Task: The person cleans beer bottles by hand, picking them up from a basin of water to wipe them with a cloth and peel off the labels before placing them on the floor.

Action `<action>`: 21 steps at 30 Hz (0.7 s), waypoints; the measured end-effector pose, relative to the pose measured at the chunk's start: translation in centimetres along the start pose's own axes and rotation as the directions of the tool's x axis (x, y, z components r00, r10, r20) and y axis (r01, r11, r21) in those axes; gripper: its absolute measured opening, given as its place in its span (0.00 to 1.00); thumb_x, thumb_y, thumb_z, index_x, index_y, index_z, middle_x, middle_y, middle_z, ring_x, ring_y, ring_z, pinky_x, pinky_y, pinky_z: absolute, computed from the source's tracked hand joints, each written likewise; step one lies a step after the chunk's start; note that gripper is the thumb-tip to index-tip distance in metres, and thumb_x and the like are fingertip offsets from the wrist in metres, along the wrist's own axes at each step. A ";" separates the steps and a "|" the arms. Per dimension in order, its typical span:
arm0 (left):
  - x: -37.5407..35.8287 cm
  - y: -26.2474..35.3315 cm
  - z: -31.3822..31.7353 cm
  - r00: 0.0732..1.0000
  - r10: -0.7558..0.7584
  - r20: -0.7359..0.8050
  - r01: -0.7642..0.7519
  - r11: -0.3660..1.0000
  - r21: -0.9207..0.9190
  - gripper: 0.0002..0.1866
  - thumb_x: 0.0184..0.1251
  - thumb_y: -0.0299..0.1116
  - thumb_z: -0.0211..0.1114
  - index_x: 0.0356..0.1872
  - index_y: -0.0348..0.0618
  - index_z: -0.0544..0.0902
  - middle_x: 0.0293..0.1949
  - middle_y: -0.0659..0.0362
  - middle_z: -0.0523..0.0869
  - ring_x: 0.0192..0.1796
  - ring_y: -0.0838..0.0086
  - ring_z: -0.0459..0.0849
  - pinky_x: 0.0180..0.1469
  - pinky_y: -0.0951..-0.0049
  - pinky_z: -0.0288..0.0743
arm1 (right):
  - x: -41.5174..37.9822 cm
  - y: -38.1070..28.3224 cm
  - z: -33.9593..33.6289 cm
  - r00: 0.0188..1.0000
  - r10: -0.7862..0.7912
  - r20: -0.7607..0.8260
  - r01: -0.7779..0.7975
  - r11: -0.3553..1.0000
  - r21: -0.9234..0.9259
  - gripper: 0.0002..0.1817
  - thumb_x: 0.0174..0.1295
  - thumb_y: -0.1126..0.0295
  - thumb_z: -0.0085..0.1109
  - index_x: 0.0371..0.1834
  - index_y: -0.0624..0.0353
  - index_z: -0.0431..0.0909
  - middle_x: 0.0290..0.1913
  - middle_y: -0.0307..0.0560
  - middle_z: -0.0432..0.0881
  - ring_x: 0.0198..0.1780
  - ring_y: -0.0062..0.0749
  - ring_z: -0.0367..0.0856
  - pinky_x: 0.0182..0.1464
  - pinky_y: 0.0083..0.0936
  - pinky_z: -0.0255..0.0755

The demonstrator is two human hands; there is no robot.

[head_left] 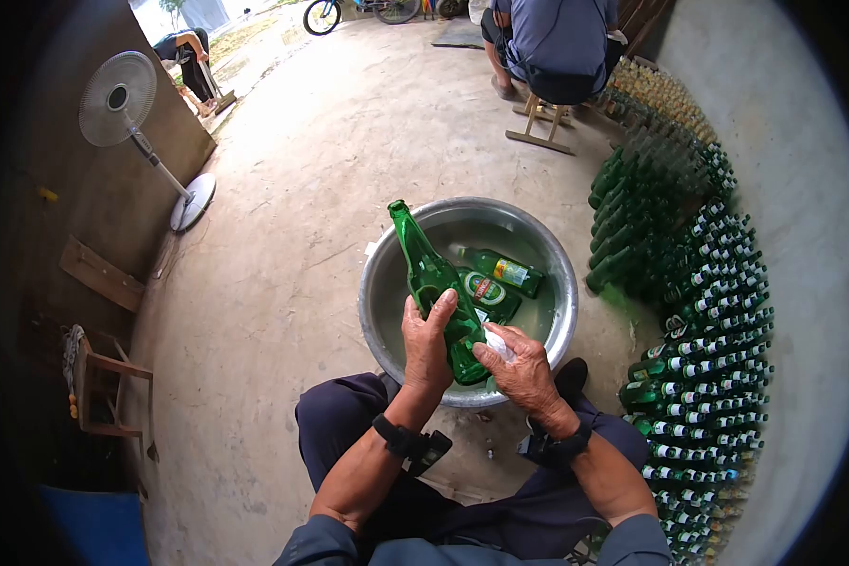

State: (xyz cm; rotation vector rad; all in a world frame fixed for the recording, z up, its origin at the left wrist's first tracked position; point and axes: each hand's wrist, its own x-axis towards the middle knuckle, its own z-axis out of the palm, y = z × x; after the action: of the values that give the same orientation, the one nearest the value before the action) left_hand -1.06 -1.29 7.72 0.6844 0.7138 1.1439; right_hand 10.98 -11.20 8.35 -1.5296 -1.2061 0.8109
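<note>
My left hand is wrapped round the body of a green glass beer bottle, tilted with its neck pointing up and away to the left. The bottle is over a wide metal basin of cloudy water between my knees. A crumpled white wad, cloth or wet paper, is pinched in my right hand, close against the lower part of the bottle. Two more green bottles lie in the basin: one with a yellowish label, the other with an oval green and white label.
Many green bottles are stacked along the right wall, with another pile beyond. Ahead, a person sits on a low wooden stool. A standing fan and a wooden chair are on the left.
</note>
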 end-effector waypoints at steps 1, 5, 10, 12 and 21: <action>0.0 0.0 0.0 1.000 -0.001 0.004 0.001 1.000 0.003 0.18 0.69 0.36 0.71 0.52 0.41 0.76 0.42 0.60 0.83 0.41 0.78 0.83 0.44 0.75 0.80 | 0.0 0.0 0.1 1.000 0.001 0.000 -0.001 1.000 0.000 0.24 0.67 0.63 0.69 0.60 0.68 0.80 0.54 0.55 0.83 0.54 0.34 0.82 0.58 0.26 0.74; -0.4 0.2 0.1 1.000 -0.016 0.001 0.015 0.999 0.032 0.18 0.69 0.36 0.71 0.52 0.41 0.76 0.43 0.60 0.84 0.41 0.78 0.83 0.44 0.75 0.79 | 0.0 0.6 0.8 0.995 -0.049 -0.092 0.045 0.998 -0.042 0.20 0.68 0.63 0.68 0.55 0.69 0.83 0.48 0.54 0.86 0.49 0.35 0.85 0.52 0.26 0.77; -0.2 -0.3 -0.1 0.999 -0.026 -0.021 0.027 0.999 0.040 0.18 0.69 0.36 0.71 0.52 0.41 0.76 0.42 0.60 0.84 0.39 0.79 0.83 0.43 0.75 0.80 | 0.2 1.2 1.1 0.986 -0.016 -0.167 0.019 1.000 0.018 0.17 0.68 0.63 0.66 0.48 0.69 0.86 0.43 0.56 0.89 0.44 0.38 0.88 0.48 0.28 0.79; -0.2 -0.3 0.0 0.999 -0.026 -0.026 0.027 0.998 0.049 0.18 0.69 0.36 0.71 0.52 0.41 0.76 0.42 0.60 0.84 0.39 0.79 0.83 0.42 0.75 0.80 | 0.2 1.2 1.1 0.985 0.001 -0.174 0.005 0.999 0.036 0.16 0.70 0.64 0.65 0.48 0.68 0.86 0.42 0.56 0.89 0.44 0.38 0.89 0.47 0.28 0.79; 0.1 -0.3 -0.1 0.998 -0.049 -0.036 0.049 0.999 -0.008 0.18 0.69 0.37 0.71 0.52 0.40 0.76 0.42 0.60 0.83 0.40 0.78 0.83 0.43 0.74 0.81 | 0.2 0.3 0.7 0.969 -0.105 -0.223 0.091 0.993 -0.071 0.14 0.71 0.66 0.61 0.49 0.66 0.85 0.44 0.55 0.87 0.43 0.42 0.88 0.48 0.31 0.80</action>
State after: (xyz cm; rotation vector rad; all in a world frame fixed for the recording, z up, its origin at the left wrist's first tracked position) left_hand -0.89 -1.26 7.40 0.6382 0.7524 1.1159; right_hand 10.45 -10.83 7.85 -1.5519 -1.1354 0.5227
